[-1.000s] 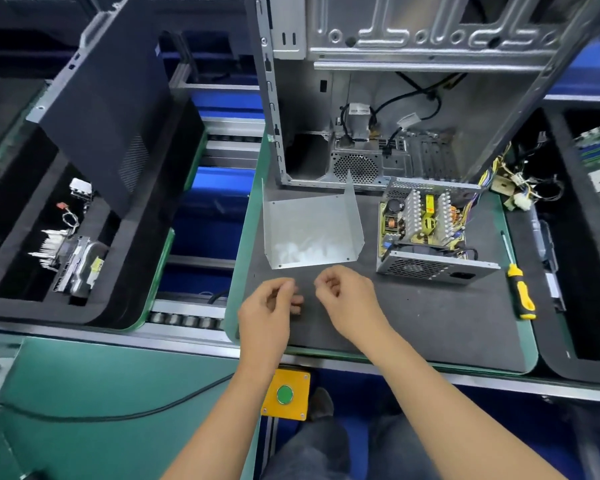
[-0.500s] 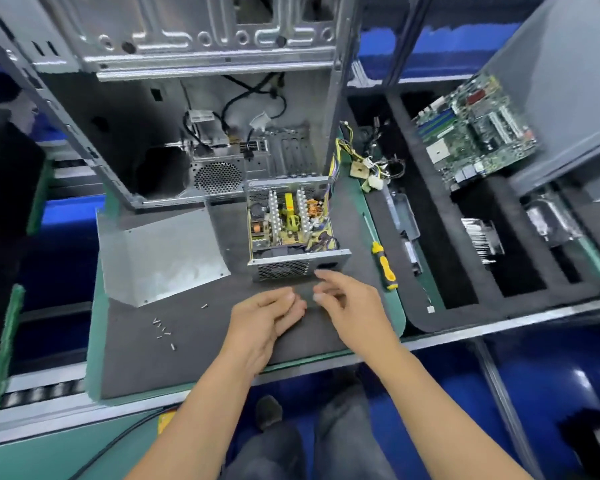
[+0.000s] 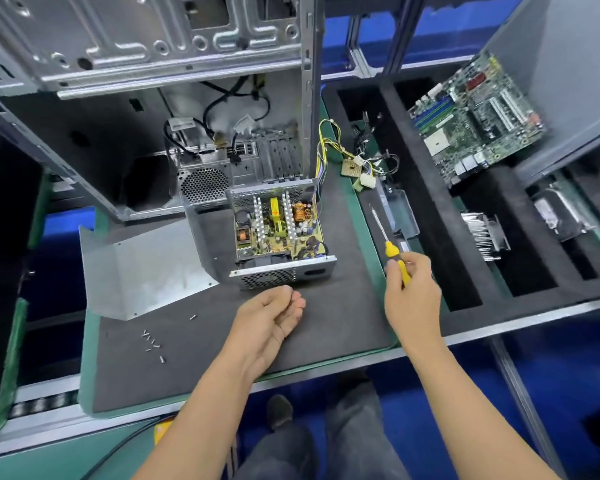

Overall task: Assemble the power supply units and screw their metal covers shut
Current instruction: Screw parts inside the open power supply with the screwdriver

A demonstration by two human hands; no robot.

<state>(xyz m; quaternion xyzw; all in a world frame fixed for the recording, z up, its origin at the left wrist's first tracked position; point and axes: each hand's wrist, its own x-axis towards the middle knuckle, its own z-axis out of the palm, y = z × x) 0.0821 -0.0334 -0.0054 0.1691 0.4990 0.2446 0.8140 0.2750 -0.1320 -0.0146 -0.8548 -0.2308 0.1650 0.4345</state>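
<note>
The open power supply unit (image 3: pixel 279 237) is set on the dark mat of the bench (image 3: pixel 326 327), its circuit board exposed from above and its perforated front wall turned toward the person. Just behind the unit an empty computer case (image 3: pixel 146 109) is stood, and a bundle of yellow and black wires (image 3: pixel 357 157) is led from the unit's rear right corner to connectors lying on the foam tray beyond the mat. To the left of the unit, just beside it, the bent metal cover (image 3: pixel 146 268) is laid with one flap raised. Well to the front left of the unit, near the cover's front edge, a small group of loose screws (image 3: pixel 153 341) is scattered on the mat.

To the right of the unit, at the mat's edge, the yellow-handled screwdriver (image 3: pixel 394 252) is held by the right hand (image 3: pixel 411 292); the grip is closed round the handle, and the shaft is pointed away from the person. The left hand (image 3: pixel 271 320) is held just in front of the unit, palm turned up, its grip loosely curled; whether anything is cupped in it cannot be told.

A green motherboard (image 3: pixel 475 116) is propped in a foam compartment far to the right of the unit.
</note>
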